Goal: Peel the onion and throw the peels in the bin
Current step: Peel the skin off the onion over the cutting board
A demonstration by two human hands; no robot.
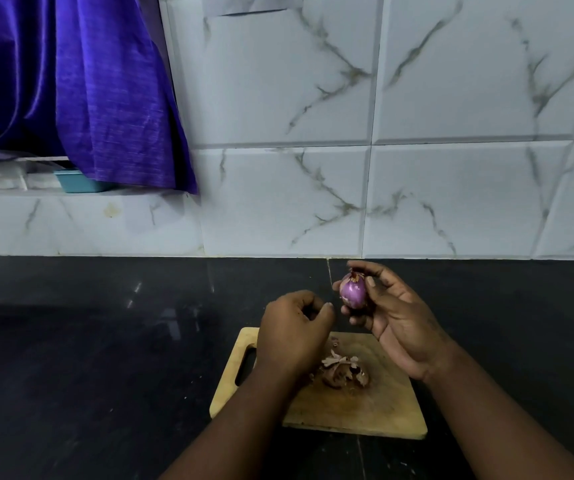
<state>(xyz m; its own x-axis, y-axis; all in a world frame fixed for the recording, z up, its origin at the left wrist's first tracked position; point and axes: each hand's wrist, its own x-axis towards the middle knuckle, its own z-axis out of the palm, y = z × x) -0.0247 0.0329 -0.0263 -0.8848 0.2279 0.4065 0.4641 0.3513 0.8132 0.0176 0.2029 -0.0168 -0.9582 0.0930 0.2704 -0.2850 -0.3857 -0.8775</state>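
A small purple onion (354, 291) is held upright in my right hand (394, 317), fingers wrapped around it, above the far edge of a wooden cutting board (365, 407). A scrap of dry skin clings to its top. My left hand (292, 332) hovers just left of the onion, fingers curled loosely with thumb and forefinger near each other; whether it holds a scrap of peel I cannot tell. A pile of brown and purple onion peels (344, 370) lies on the middle of the board. No bin is in view.
The board rests on a black stone counter (88, 341) against a white marble-tiled wall (347, 168). A purple curtain (71, 91) hangs at the upper left over a window ledge with a small teal tray (77, 181).
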